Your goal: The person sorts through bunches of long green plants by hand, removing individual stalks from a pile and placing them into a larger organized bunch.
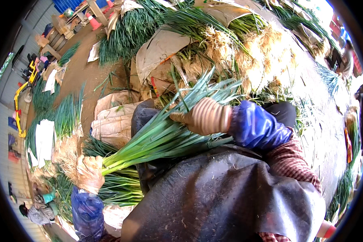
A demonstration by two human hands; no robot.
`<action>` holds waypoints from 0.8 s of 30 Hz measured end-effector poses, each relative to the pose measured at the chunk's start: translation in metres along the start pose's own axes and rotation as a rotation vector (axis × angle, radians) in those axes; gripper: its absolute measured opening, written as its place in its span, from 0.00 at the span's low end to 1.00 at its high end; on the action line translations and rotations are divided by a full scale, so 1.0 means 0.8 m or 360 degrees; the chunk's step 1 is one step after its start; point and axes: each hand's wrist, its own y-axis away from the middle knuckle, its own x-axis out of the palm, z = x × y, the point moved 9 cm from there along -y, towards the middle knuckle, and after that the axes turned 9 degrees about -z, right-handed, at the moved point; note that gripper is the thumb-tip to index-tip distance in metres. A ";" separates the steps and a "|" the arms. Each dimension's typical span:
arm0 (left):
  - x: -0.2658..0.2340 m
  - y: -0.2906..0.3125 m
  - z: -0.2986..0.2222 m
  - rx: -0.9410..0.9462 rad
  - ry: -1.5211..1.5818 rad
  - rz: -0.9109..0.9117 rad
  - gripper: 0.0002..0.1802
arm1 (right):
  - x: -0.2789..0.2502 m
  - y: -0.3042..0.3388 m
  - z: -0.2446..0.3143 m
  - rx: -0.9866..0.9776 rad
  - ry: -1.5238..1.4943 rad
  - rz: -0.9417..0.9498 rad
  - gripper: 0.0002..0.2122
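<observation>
A bunch of green onions [157, 139] lies slantwise across my lap, its pale stems at the left and its leaves fanning up to the right. My left hand [89, 173], in a pale glove, is closed around the stem end near the roots. Over the leaves is my right hand [207, 117], in a striped glove, its fingers curled onto them; the fingertips are partly hidden. A dark, wet-looking apron [213, 193] covers my lap. Below my left hand's bunch, more green onions [123, 187] lie in a pile.
Ahead lies a heap of green onions with tan roots [266, 56], beside brown sacking [159, 52]. More bundles [68, 117] stand to the left. A person [40, 209] is at the lower left, another [346, 60] at the far right. An orange cone [93, 22] stands far back.
</observation>
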 end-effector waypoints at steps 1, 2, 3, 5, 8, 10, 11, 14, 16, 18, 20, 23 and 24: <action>0.003 0.001 0.001 -0.0013 -0.0010 0.0016 0.09 | 0.024 -0.008 0.000 0.0008 0.0082 0.0140 0.18; -0.002 -0.001 0.005 0.0011 -0.0017 -0.0004 0.09 | 0.074 -0.011 -0.034 0.0160 0.0006 0.0263 0.16; 0.003 0.003 0.008 0.0001 -0.0002 0.0017 0.09 | 0.122 -0.007 -0.069 0.0301 -0.0072 0.0394 0.14; 0.026 0.017 0.012 -0.0024 0.0055 0.0046 0.10 | 0.099 0.015 -0.091 0.0513 -0.0161 0.0410 0.13; 0.062 0.040 0.015 -0.0071 0.0102 0.0070 0.13 | 0.089 0.064 -0.138 0.0395 -0.0294 -0.0154 0.12; 0.080 0.051 0.021 -0.0114 0.0179 0.0192 0.16 | 0.091 0.100 -0.152 -0.0082 -0.0412 -0.0548 0.07; 0.082 0.054 0.022 -0.0112 0.0151 0.0220 0.17 | 0.092 0.106 -0.146 -0.0138 -0.0189 -0.0496 0.05; 0.099 0.046 0.023 -0.0125 0.0130 0.0299 0.18 | 0.081 0.120 -0.165 0.0774 -0.1404 -0.0412 0.05; 0.092 0.037 0.024 -0.0085 0.0106 0.0218 0.18 | 0.101 0.134 -0.187 0.1190 -0.1716 -0.0345 0.07; 0.083 0.030 0.027 -0.0057 0.0120 0.0125 0.17 | 0.050 0.135 -0.220 0.0415 -0.0865 -0.1175 0.06; 0.089 0.040 0.036 -0.0100 0.0153 0.0154 0.17 | 0.051 0.177 -0.272 0.0868 -0.1141 -0.1413 0.05; 0.090 0.045 0.049 -0.0127 0.0113 0.0146 0.19 | 0.077 0.215 -0.318 0.1269 -0.0797 -0.0672 0.09; 0.086 0.042 0.053 -0.0112 0.0078 0.0135 0.19 | 0.079 0.210 -0.315 0.1012 -0.0296 -0.0411 0.11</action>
